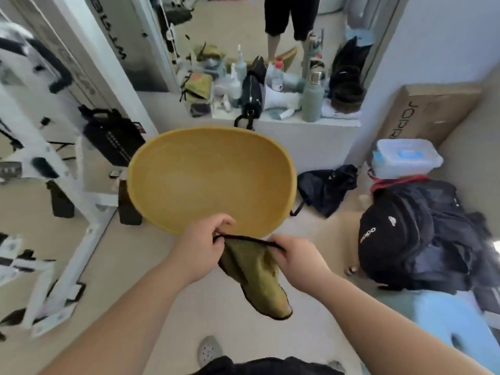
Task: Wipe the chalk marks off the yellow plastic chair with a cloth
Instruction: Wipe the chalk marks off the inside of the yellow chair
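Left grip [205, 240] and right grip [296, 255] pinch cloth [257, 274] by near rim of chair [211, 180]; we judge prep step, next: press cloth onto seat.

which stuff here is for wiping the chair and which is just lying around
For the job: yellow chair; cloth, held by the left hand and right hand.

Lying about: black cap; plastic box; green bottle; cardboard box; dark bag on the floor.
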`<state>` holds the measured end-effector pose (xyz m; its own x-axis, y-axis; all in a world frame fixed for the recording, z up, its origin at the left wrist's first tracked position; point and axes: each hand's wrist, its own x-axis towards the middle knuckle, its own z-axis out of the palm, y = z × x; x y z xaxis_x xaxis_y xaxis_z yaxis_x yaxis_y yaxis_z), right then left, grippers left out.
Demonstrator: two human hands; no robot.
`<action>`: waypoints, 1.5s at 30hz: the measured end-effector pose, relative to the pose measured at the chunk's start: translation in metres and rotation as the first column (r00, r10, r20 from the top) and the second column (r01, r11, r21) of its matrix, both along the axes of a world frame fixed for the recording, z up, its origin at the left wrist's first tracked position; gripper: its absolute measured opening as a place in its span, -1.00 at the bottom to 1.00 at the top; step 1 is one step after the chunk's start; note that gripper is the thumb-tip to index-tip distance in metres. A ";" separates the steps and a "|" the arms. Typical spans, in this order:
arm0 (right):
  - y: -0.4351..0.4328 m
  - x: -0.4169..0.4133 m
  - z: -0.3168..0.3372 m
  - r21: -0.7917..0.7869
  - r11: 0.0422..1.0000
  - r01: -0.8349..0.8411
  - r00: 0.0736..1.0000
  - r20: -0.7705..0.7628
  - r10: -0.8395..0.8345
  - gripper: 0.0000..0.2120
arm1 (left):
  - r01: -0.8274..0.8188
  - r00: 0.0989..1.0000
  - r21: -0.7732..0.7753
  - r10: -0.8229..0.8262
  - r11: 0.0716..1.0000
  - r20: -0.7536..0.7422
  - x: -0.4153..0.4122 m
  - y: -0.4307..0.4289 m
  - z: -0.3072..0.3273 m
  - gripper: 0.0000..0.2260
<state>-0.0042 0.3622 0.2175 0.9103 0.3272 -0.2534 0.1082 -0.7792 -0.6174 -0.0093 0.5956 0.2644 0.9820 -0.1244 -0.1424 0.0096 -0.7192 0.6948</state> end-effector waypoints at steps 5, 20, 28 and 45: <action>0.105 0.028 0.000 0.004 0.999 -0.034 0.999 -0.023 0.034 -0.81 | -0.089 0.993 0.140 0.099 0.986 -0.068 0.015 0.113 -0.036 -0.73; 0.243 0.239 -0.072 -0.053 0.989 -0.139 0.979 -0.159 0.129 -0.82 | -0.172 0.970 0.304 0.214 0.937 -0.111 0.180 0.282 -0.094 -0.88; 0.327 0.316 -0.133 -0.076 0.995 -0.058 0.971 -0.236 0.039 -0.87 | -0.029 0.981 0.434 0.109 0.900 -0.161 0.276 0.362 -0.170 -0.83; 0.391 0.327 -0.284 -0.095 0.881 0.464 0.885 0.102 -0.455 -0.97 | 0.426 0.905 0.453 -0.365 0.783 -0.221 0.442 0.379 -0.357 -0.57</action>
<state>0.3225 0.7532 -0.0665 0.9691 -0.1588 -0.1887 -0.2364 -0.8167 -0.5264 0.4331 0.9749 -0.0925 0.8342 -0.3835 -0.3963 -0.2925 -0.9169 0.2717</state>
